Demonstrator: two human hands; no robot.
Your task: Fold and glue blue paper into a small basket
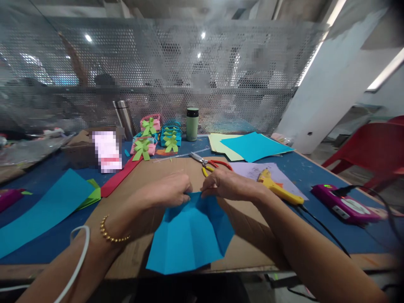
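Note:
A creased blue sheet of paper [189, 240] lies partly raised over the brown cardboard [126, 223], its near edge by the table's front. My left hand [172, 189] pinches the sheet's far edge with curled fingers. Close beside it, my right hand [225, 185] grips the same far edge, thumb and fingers pressed together. Fold lines run down the sheet, and its right side bends upward. Just beyond my hands lie scissors with red handles [217, 163] and a tool with yellow handles [206, 170], partly hidden by my right hand.
A yellow glue gun [279, 189] and a purple power strip [344, 204] with cords lie at right. Blue and pale yellow sheets [255, 145] rest behind. Small paper bags with green bows [142, 147], a green tumbler [192, 124] and a steel flask [124, 120] stand at the back.

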